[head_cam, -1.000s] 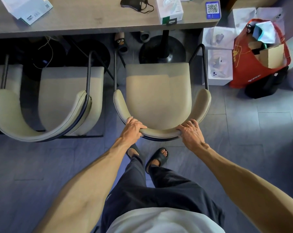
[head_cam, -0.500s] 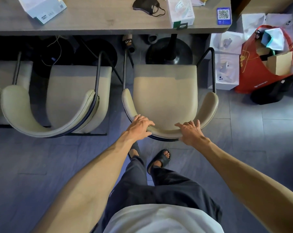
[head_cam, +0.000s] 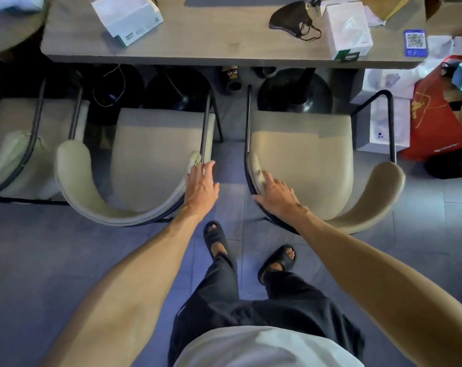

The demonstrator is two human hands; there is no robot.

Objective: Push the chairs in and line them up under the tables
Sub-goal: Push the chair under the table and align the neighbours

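- Whereabouts of the 2 nearest chairs?
- Middle chair (head_cam: 155, 154) at 11 o'clock, right chair (head_cam: 301, 160) at 1 o'clock. Side by side, a narrow gap between. Seat fronts close to the near edge of the table (head_cam: 211, 30) at 12 o'clock; hard to tell how far under.
- And the hands?
- Left hand (head_cam: 202, 185) laid on the middle chair's right arm tip, fingers straight, gripping nothing. Right hand (head_cam: 275, 193) flat along the right chair's left arm, fingers stretched out, thumb splayed. No grip there either.
- Handling?
- Probably moderate weight: padded shell on a thin dark metal frame. Stiff enough to push without flexing, with likely a little give under the palm. No wheels in sight, so likely to slide or scrape on the tiled floor (head_cam: 39, 260). Best taken at the middle of the curved backrest, at 6 o'clock of each seat, for a straight push. Risk of swinging round if pushed at 1 arm tip only.
- Anything else about?
- Third chair (head_cam: 9, 154) at 9 o'clock, cut off by the edge. On the table, a white box (head_cam: 126, 18) at 11 o'clock, a black face mask (head_cam: 290, 18) and tissue box (head_cam: 347, 25) at 1 o'clock. Round black table base (head_cam: 296, 94) beneath. White cartons (head_cam: 383, 125) and a red bag (head_cam: 436, 120) at 2 o'clock, just beside the right chair's far arm. Worth minding.
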